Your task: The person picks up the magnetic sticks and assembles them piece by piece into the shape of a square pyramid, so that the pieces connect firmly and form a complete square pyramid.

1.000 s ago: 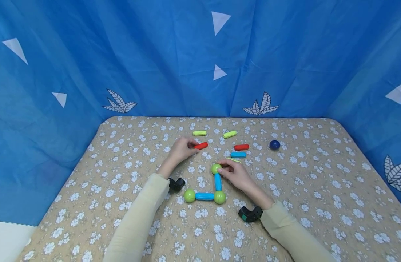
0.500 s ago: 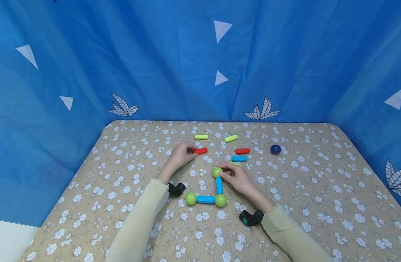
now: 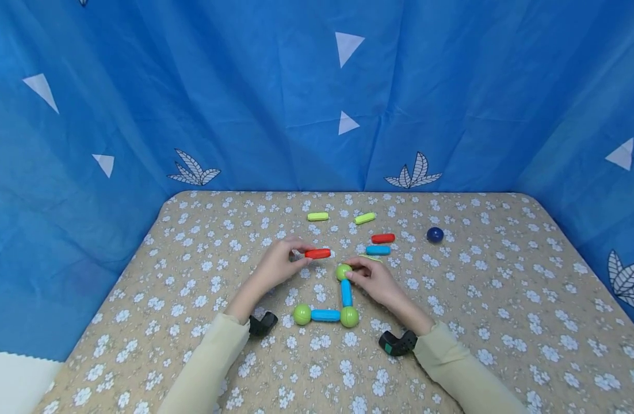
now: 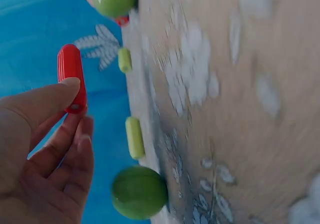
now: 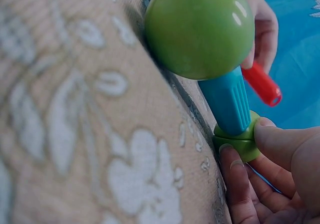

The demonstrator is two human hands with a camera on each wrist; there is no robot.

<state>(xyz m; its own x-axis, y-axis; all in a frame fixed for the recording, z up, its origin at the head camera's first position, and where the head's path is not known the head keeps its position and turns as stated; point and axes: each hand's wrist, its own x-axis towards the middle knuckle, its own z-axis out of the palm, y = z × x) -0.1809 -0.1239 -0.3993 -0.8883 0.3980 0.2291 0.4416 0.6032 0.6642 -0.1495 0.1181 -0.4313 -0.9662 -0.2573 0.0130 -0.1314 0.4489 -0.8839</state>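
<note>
Between thumb and fingers my left hand (image 3: 275, 265) pinches a ribbed red toy rod (image 3: 319, 253); in the left wrist view the rod (image 4: 71, 68) is held clear of the cloth. My right hand (image 3: 378, 282) grips a green ball (image 3: 343, 271), thumb on one side and fingers on the other. That ball joins a blue rod (image 3: 346, 294), which runs to a corner green ball (image 3: 349, 317). From there a second blue rod (image 3: 325, 315) leads left to another green ball (image 3: 302, 314), making an L on the table. The left hand is apart from this L.
Farther back lie two yellow-green rods (image 3: 317, 217), another red rod (image 3: 383, 238), a loose blue rod (image 3: 378, 250) and a dark blue ball (image 3: 435, 234). Something yellow-green (image 3: 373, 259) is mostly hidden behind the right hand. A blue curtain (image 3: 317, 155) hangs behind the flowered tablecloth (image 3: 477, 345).
My left hand has brought the red rod nearer to me, toward the green ball in the right hand. The right hand and the L have stayed put; the head view tilted slightly.
</note>
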